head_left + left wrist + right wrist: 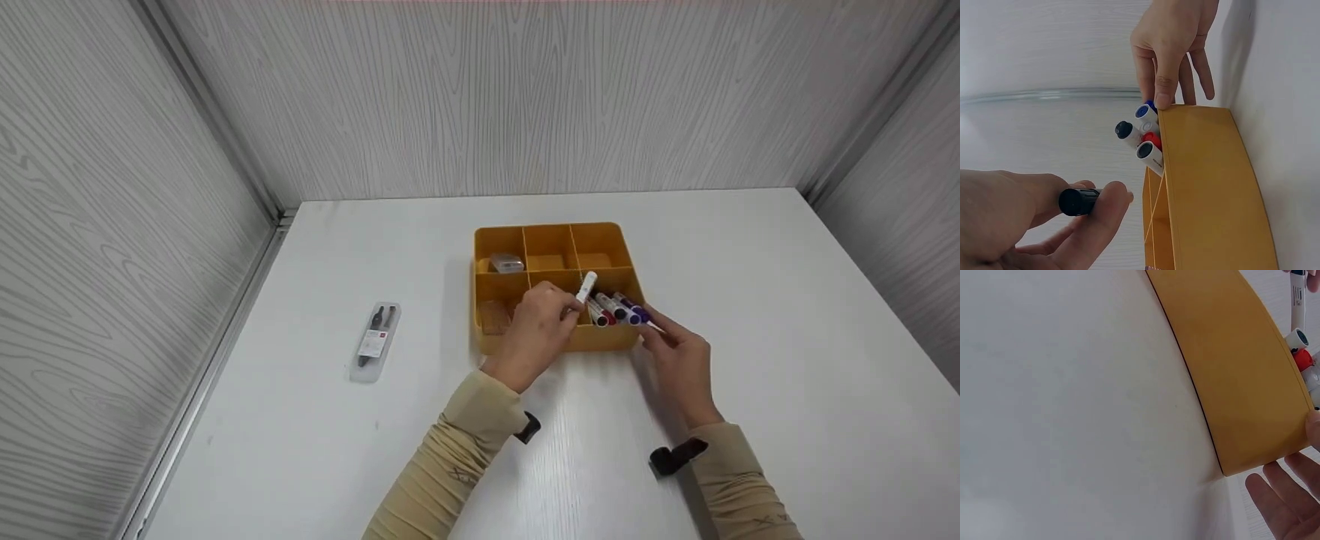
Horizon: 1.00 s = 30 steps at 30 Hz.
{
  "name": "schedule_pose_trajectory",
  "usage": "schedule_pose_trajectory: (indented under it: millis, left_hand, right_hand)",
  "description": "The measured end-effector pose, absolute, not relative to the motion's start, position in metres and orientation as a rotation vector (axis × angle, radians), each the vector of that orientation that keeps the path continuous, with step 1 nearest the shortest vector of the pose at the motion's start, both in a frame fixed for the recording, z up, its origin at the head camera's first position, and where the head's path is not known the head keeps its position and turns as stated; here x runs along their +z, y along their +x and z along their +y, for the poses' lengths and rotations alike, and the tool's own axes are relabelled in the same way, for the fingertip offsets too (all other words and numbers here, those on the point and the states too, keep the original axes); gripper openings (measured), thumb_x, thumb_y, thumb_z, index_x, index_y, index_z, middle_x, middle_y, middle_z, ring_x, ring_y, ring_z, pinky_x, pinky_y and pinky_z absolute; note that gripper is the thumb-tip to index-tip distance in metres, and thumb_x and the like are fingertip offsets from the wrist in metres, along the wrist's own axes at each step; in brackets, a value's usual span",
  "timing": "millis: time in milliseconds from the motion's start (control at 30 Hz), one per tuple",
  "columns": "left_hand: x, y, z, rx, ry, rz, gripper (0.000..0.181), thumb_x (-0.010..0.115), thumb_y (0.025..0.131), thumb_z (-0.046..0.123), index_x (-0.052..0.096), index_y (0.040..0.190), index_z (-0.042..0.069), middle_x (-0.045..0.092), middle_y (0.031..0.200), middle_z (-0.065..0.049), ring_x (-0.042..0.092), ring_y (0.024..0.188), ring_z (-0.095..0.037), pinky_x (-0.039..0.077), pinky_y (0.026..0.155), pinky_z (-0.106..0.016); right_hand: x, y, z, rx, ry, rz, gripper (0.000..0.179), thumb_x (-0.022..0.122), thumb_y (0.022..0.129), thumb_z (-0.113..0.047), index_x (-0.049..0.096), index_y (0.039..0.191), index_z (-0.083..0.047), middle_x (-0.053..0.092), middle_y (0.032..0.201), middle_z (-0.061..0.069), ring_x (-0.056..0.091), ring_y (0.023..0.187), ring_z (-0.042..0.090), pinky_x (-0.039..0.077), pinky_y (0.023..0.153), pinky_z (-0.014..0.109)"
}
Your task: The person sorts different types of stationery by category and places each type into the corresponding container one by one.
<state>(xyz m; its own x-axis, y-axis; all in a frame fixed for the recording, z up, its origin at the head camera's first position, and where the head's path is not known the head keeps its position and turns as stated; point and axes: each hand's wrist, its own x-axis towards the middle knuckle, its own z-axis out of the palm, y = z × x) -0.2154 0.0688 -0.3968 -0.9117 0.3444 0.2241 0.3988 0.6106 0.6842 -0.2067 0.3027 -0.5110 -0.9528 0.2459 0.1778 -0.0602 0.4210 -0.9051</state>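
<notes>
My left hand (536, 330) pinches a white whiteboard marker (587, 286) above the front of a yellow divided box (600, 341). In the left wrist view the marker's black end (1078, 201) sticks out between thumb and fingers. My right hand (681, 367) holds the box's front right corner, its thumb (1163, 93) on the rim. Several markers (616, 309) with black, red, blue and purple ends lean in the front right compartment beside that hand. From the right wrist camera, the right fingers (1280, 495) show at the box's corner.
A clear case (375, 341) with a compass set lies on the white table (300, 450) to the left. Inside the box, a small clear case (507, 262) sits back left and a clear item (493, 318) front left. Wood-grain panels (525, 97) enclose the table.
</notes>
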Motion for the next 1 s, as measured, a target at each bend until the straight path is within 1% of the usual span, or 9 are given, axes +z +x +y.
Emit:
schedule_pose_trajectory:
  millis: [200,300,433,500,600,700,767,867,1000]
  left_hand:
    - [-0.393,-0.221,0.081,-1.043,-0.658,-2.789,0.018,0.061,0.095,0.007,0.078,0.103,0.008,0.068,0.096,-0.003,0.057,0.087,-0.011,0.049,0.071,-0.014]
    - [-0.392,-0.225,0.086,-1.009,-0.663,-2.811,0.019,0.061,0.094,0.004,0.079,0.099,0.007,0.07,0.093,-0.004,0.058,0.086,-0.012,0.049,0.07,-0.015]
    - [-0.391,-0.227,0.092,-1.025,-0.634,-2.868,0.018,0.061,0.094,0.005,0.079,0.099,0.006,0.07,0.094,-0.003,0.058,0.085,-0.011,0.049,0.069,-0.015]
    - [-0.39,-0.229,0.095,-1.059,-0.605,-2.897,0.018,0.062,0.095,0.007,0.079,0.099,0.006,0.068,0.093,-0.002,0.056,0.081,-0.009,0.048,0.065,-0.014]
    - [-0.39,-0.231,0.098,-1.14,-0.583,-2.911,0.018,0.061,0.096,0.008,0.078,0.094,0.006,0.066,0.085,-0.001,0.052,0.069,-0.008,0.042,0.056,-0.014]
    - [-0.391,-0.234,0.1,-1.194,-0.588,-2.904,0.018,0.06,0.097,0.011,0.075,0.09,0.006,0.063,0.08,0.0,0.048,0.062,-0.006,0.038,0.05,-0.015]
    - [-0.391,-0.235,0.101,-1.201,-0.602,-2.905,0.018,0.06,0.098,0.013,0.075,0.091,0.006,0.062,0.081,0.0,0.048,0.062,-0.005,0.037,0.05,-0.015]
    - [-0.392,-0.235,0.103,-1.25,-0.596,-2.921,0.017,0.06,0.098,0.017,0.075,0.096,0.007,0.062,0.084,0.001,0.05,0.064,-0.005,0.041,0.053,-0.014]
    - [-0.393,-0.236,0.107,-1.306,-0.579,-2.939,0.019,0.061,0.099,0.02,0.075,0.094,0.008,0.063,0.082,0.001,0.051,0.065,-0.006,0.042,0.054,-0.015]
  right_hand:
    - [-0.51,-0.207,0.303,1.53,-0.157,-2.403,0.043,0.062,0.096,-0.035,0.058,0.138,-0.026,0.062,0.138,0.007,0.07,0.104,0.026,0.057,0.082,0.019]
    - [-0.51,-0.206,0.303,1.518,-0.15,-2.4,0.043,0.062,0.096,-0.036,0.059,0.138,-0.026,0.062,0.137,0.006,0.07,0.103,0.026,0.056,0.081,0.016]
    - [-0.51,-0.205,0.302,1.505,-0.123,-2.387,0.043,0.062,0.096,-0.035,0.059,0.138,-0.025,0.063,0.135,0.006,0.071,0.105,0.025,0.054,0.08,0.012]
    - [-0.51,-0.205,0.302,1.501,-0.105,-2.376,0.043,0.063,0.096,-0.034,0.06,0.137,-0.024,0.064,0.135,0.006,0.071,0.105,0.025,0.054,0.08,0.013]
    - [-0.511,-0.205,0.302,1.49,-0.095,-2.365,0.042,0.064,0.096,-0.032,0.06,0.137,-0.023,0.065,0.133,0.008,0.071,0.103,0.026,0.055,0.077,0.014]
    - [-0.511,-0.205,0.302,1.482,-0.094,-2.366,0.041,0.063,0.097,-0.032,0.06,0.136,-0.024,0.065,0.132,0.008,0.071,0.1,0.027,0.055,0.076,0.013]
    - [-0.511,-0.205,0.303,1.478,-0.093,-2.368,0.04,0.063,0.097,-0.032,0.061,0.136,-0.024,0.065,0.132,0.007,0.071,0.1,0.027,0.054,0.076,0.012]
    - [-0.511,-0.205,0.303,1.465,-0.08,-2.369,0.04,0.063,0.097,-0.03,0.061,0.136,-0.024,0.065,0.133,0.007,0.071,0.101,0.028,0.053,0.075,0.011]
    - [-0.512,-0.206,0.304,1.467,-0.076,-2.363,0.04,0.063,0.096,-0.03,0.061,0.136,-0.024,0.065,0.133,0.007,0.071,0.102,0.028,0.054,0.076,0.011]
